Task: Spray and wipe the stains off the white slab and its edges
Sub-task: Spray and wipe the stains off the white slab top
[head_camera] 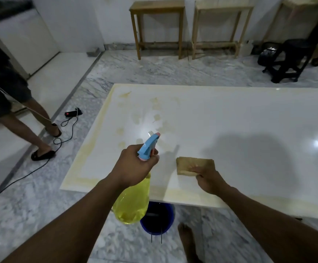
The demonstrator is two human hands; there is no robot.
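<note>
A large white slab (230, 114) lies flat above the marble floor, with yellowish stains (135, 118) over its left part and along its left and near edges. My left hand (133, 168) is shut on a spray bottle (133, 202) with yellow liquid and a blue trigger head, held over the slab's near edge with the nozzle pointing at the stained area. My right hand (209, 179) presses on a folded tan cloth (194, 165) lying on the slab near its front edge.
A blue bucket (157, 219) stands on the floor under the slab's near edge, beside my bare foot (187, 242). Another person's legs (38, 128) stand at the left by a black cable and power strip (72, 113). Wooden tables (158, 25) and a black stool (287, 59) line the far wall.
</note>
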